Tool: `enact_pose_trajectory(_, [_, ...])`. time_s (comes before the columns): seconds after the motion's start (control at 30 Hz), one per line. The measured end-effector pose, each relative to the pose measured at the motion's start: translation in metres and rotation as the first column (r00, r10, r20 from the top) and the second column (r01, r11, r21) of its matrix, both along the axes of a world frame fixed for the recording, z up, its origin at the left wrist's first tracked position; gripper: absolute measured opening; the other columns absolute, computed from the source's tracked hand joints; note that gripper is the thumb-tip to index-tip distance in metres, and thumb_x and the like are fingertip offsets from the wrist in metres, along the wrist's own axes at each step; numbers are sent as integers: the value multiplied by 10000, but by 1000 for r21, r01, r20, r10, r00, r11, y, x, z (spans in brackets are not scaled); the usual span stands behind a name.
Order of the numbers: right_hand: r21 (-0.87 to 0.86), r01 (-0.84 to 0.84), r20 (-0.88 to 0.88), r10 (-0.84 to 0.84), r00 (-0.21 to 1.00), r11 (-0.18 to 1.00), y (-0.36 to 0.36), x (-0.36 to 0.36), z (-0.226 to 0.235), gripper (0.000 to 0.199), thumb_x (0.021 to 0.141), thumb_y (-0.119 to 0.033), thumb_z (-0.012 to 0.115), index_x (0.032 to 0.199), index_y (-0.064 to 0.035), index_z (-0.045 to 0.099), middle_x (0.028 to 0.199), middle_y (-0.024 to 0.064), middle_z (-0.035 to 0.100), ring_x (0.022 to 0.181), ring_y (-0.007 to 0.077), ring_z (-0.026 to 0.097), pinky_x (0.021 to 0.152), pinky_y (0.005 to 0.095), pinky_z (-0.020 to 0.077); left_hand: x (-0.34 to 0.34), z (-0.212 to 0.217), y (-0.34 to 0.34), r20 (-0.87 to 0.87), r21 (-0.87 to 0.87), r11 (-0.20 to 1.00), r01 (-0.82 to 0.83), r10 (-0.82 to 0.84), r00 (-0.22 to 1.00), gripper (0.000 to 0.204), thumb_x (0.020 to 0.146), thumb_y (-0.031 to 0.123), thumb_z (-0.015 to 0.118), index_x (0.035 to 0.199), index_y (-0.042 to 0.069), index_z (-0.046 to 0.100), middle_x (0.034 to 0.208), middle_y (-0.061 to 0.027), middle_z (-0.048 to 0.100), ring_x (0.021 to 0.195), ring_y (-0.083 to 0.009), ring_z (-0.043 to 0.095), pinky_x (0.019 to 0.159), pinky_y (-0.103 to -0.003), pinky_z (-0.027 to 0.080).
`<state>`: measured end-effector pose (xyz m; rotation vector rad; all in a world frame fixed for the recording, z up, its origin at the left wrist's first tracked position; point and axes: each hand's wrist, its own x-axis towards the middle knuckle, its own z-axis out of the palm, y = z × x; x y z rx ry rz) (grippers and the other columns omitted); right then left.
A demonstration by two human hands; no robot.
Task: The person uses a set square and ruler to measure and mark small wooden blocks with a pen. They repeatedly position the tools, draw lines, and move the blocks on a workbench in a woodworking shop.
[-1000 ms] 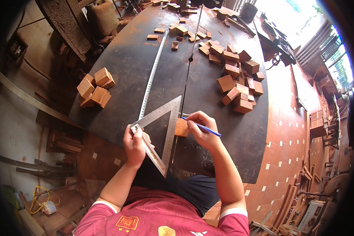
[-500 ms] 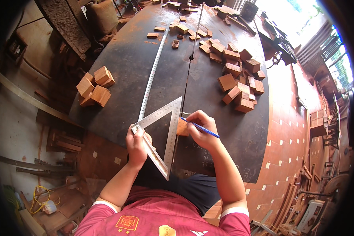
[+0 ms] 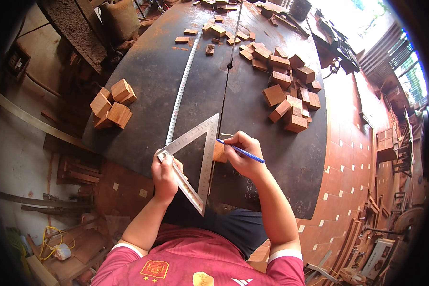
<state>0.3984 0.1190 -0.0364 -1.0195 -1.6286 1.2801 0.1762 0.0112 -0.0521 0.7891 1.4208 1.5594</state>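
My left hand [image 3: 166, 179] is closed around the thick edge of a silver triangular set square [image 3: 208, 167], its thumb on top near one corner. In my right hand [image 3: 243, 153] a blue pen [image 3: 248, 154] is pinched, its tip at the square's long graduated edge. Under that edge sits a wooden block [image 3: 219, 153], partly covered by the square and my right fingers. Beyond the square, a white measuring tape [image 3: 182, 93] lies stretched along the dark tabletop [image 3: 143, 105].
Several wooden blocks are stacked on the left [image 3: 119, 115], and a larger heap [image 3: 281, 80] lies on the right. Small offcuts [image 3: 218, 31] are scattered at the far end. A narrow slot [image 3: 226, 88] runs down the tabletop. Tiled floor [image 3: 336, 190] lies right of the table.
The view has shifted slightly, moving the table contents a little up and left. Both hands keep their holds, with the pen tip still at the square's edge.
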Motion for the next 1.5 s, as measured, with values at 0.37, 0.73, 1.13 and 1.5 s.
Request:
enact_pose_trajectory(0.37, [23,-1,2,1,1000,1000,-1,-1,0,72,944,-10,691,920,38,644,770,6,662,691,17,537,588,217,428,-1,1,-1,-19,-10,1000,6,-7,1000,229,1057,283,440,1023,57,449,647,-81,574,450,-160,579,455,-297,520])
enact_pose_trajectory(0.73, [70,24,38,-27,999,997,0,-3,0,82,928,-6,709,899,45,652,757,9,662,684,16,535,579,221,429,-1,0,0,-9,-5,1000,12,-12,1000,256,1065,297,453,1054,42,450,652,-77,578,464,-155,584,460,-295,526])
enact_pose_trajectory(1.13, [28,11,32,-11,999,1000,-3,-4,6,75,928,4,697,897,56,654,752,17,670,685,16,538,579,220,437,-2,-2,-1,-26,4,1000,21,-21,999,261,1074,292,461,1063,31,448,653,-77,583,460,-153,586,460,-293,527])
enact_pose_trajectory(1.5, [-231,-221,46,238,970,948,-4,11,12,73,852,-7,686,803,45,670,728,7,663,660,44,568,568,248,452,-2,-3,-1,-32,1,1000,18,-18,999,265,1078,295,460,1055,31,453,650,-74,581,461,-153,590,461,-293,528])
